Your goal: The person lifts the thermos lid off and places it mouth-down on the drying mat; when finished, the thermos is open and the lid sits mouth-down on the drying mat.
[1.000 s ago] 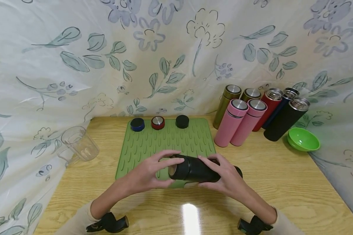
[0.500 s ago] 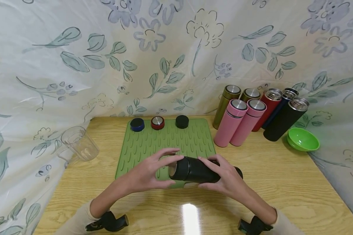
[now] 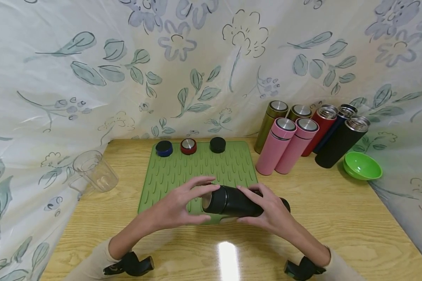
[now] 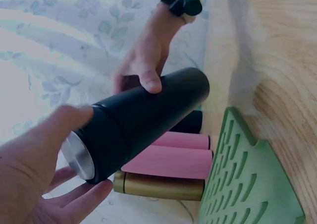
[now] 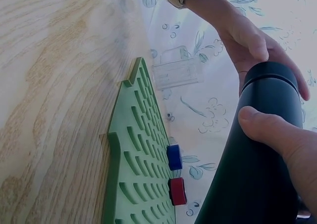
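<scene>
A black vacuum flask (image 3: 240, 203) lies nearly horizontal in the air above the near edge of a green mat (image 3: 197, 169). My right hand (image 3: 267, 207) grips its body, with the thumb across the near side in the right wrist view. At the flask's left end, my left hand (image 3: 183, 205) holds the black lid (image 4: 101, 142) between thumb and fingertips. The lid's silver top (image 4: 79, 157) faces the left palm. The lid sits on the flask, with a thin seam between them.
Along the mat's back edge sit a blue lid (image 3: 164, 148), a red lid (image 3: 188, 146) and a black lid (image 3: 217, 144). Several flasks, including a pink one (image 3: 276, 148), stand back right beside a green bowl (image 3: 363, 166). A clear jug (image 3: 96, 171) stands left.
</scene>
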Motion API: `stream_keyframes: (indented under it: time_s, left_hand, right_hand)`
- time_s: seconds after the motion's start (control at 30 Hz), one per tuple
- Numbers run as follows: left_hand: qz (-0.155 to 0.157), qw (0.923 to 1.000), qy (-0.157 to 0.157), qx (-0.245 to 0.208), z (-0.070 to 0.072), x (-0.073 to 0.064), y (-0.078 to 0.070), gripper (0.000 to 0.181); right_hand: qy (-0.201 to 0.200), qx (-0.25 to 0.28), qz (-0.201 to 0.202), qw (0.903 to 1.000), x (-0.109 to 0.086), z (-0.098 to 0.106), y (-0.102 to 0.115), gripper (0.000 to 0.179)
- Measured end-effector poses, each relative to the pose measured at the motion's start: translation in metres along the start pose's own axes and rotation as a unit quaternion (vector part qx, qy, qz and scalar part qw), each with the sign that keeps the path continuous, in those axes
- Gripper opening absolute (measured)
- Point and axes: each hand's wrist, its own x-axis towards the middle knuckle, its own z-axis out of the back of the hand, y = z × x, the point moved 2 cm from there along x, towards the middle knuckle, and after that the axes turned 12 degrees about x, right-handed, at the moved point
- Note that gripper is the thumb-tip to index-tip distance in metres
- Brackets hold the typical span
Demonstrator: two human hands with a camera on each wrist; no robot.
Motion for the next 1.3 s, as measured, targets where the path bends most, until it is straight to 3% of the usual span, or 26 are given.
stream_keyframes:
  time_s: [0.13, 0.37, 0.47, 0.6, 0.87, 1.13, 1.3]
  left_hand:
    - [-0.015, 0.9998, -0.015, 0.006, -0.0003, 0.0006, -0.0004, 0.065]
    - [0.044, 0.9984, 0.002, -0.037, -0.0042, -0.0008, -0.0026, 0.068]
    - [0.027, 0.9996, 0.007, -0.010, -0.0043, -0.0001, -0.0039, 0.073]
    - [-0.012, 0.9997, -0.015, 0.012, -0.0043, 0.0001, -0.0028, 0.068]
    - [0.016, 0.9997, -0.009, -0.019, -0.0053, -0.0015, -0.0011, 0.067]
    - [-0.025, 0.9992, -0.024, 0.019, -0.0027, -0.0001, -0.0008, 0.065]
    - [-0.015, 0.9994, -0.030, -0.005, -0.0037, 0.0000, 0.0005, 0.063]
  right_hand:
    - [0.001, 0.001, 0.001, 1.0000, 0.0001, 0.0003, 0.0002, 0.084]
    - [-0.002, 0.006, 0.001, 1.0000, -0.0008, 0.0011, 0.0013, 0.084]
    - [-0.006, 0.002, -0.001, 1.0000, -0.0009, 0.0022, 0.0013, 0.084]
    - [-0.003, 0.005, -0.005, 1.0000, -0.0015, 0.0029, 0.0010, 0.085]
    - [0.007, 0.006, -0.016, 0.9998, -0.0019, 0.0037, 0.0020, 0.087]
    - [0.010, 0.007, -0.024, 0.9996, -0.0018, 0.0042, 0.0022, 0.089]
    - [0.007, 0.007, -0.017, 0.9998, -0.0015, 0.0040, 0.0018, 0.088]
